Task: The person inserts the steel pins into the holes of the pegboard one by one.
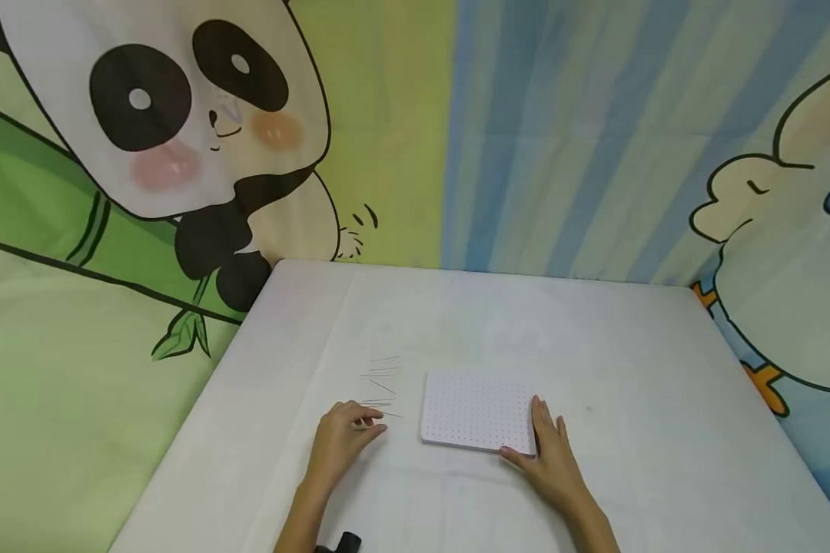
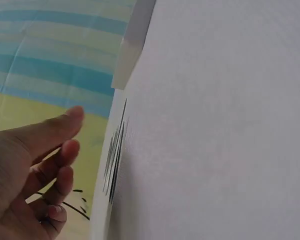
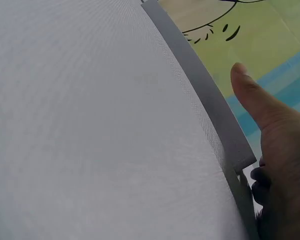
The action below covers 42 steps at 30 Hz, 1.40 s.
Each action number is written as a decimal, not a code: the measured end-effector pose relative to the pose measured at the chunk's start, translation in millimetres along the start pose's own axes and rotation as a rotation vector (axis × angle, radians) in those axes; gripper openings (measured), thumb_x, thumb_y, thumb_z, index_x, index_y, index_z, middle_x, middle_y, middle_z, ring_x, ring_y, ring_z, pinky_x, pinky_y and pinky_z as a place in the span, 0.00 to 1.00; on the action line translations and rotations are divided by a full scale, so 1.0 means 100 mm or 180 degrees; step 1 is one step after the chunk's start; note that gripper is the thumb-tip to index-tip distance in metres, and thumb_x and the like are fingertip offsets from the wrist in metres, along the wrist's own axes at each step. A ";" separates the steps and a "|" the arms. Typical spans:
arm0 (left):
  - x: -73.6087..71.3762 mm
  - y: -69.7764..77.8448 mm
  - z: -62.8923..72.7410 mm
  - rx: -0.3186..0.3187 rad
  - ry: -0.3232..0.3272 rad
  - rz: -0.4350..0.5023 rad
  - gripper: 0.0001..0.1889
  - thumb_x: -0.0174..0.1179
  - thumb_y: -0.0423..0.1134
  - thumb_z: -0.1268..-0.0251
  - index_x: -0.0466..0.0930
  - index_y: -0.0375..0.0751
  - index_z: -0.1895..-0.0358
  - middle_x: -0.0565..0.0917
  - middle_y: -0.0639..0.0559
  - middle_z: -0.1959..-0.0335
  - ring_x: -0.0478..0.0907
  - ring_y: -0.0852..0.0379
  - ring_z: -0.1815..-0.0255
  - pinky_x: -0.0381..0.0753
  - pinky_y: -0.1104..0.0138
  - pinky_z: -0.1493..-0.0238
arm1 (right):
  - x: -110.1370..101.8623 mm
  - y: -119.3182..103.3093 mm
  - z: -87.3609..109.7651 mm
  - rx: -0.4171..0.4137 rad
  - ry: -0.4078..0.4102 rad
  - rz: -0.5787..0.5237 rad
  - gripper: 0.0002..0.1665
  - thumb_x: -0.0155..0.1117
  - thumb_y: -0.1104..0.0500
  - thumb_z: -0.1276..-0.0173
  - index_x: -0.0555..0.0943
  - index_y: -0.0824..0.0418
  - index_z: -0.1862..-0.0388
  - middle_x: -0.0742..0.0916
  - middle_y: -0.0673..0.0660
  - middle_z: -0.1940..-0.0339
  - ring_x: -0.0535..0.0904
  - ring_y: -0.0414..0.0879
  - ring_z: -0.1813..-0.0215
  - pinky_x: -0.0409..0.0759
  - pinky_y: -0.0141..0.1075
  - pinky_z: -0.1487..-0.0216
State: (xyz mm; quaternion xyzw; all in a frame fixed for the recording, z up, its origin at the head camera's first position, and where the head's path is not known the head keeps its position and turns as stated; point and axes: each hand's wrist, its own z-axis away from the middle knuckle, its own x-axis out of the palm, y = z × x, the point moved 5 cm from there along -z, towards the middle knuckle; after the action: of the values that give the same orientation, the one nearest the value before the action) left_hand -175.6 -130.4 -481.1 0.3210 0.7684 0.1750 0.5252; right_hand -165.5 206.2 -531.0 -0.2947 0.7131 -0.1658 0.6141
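A white board (image 1: 477,411) dotted with a grid of small holes lies flat on the table. My right hand (image 1: 556,468) rests at its near right corner, thumb along the front edge and fingers against the right side, spread and fairly straight. Several thin dark needle-like sticks (image 1: 380,376) lie in a loose column left of the board. Just below them is my left hand (image 1: 346,442), its fingers loosely bent. In the left wrist view its thumb and fingertips (image 2: 72,120) stand apart, with nothing visible between them, beside the sticks (image 2: 115,155).
The white table (image 1: 636,361) reaches back to a printed cloth backdrop (image 1: 539,138) with a panda and stripes. A black object (image 1: 348,542) shows at the left wrist. The board's side edge (image 3: 205,90) appears in the right wrist view.
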 end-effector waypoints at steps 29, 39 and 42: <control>0.22 -0.37 0.03 -0.0214 -0.0034 0.0524 0.05 0.74 0.40 0.59 0.86 0.51 0.78 0.79 0.69 0.79 0.72 0.68 0.78 0.73 0.74 0.77 | 0.00 -0.02 -0.04 -0.0179 0.0137 0.0333 0.63 0.67 0.35 0.49 0.51 0.75 0.31 0.60 0.69 0.31 0.52 0.61 0.30 0.37 0.49 0.30; 0.25 -0.39 0.02 -0.0202 -0.0055 0.0417 0.06 0.74 0.40 0.59 0.84 0.53 0.80 0.78 0.71 0.79 0.69 0.67 0.79 0.70 0.73 0.77 | 0.00 -0.01 -0.06 -0.0222 0.0173 0.0337 0.64 0.68 0.35 0.50 0.51 0.75 0.31 0.60 0.69 0.31 0.52 0.61 0.30 0.37 0.49 0.30; 0.26 -0.39 0.01 -0.0195 -0.0058 0.0408 0.07 0.74 0.40 0.59 0.84 0.53 0.80 0.77 0.71 0.80 0.68 0.67 0.79 0.70 0.73 0.78 | 0.00 -0.01 -0.06 -0.0215 0.0173 0.0342 0.64 0.68 0.35 0.50 0.51 0.74 0.31 0.60 0.69 0.31 0.52 0.60 0.29 0.37 0.49 0.30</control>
State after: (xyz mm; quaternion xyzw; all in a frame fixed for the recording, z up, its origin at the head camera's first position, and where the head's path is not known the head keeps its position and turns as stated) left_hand -192.7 -141.5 -523.1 0.3549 0.7358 0.2287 0.5295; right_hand -171.6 204.7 -529.8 -0.2720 0.7495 -0.1164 0.5922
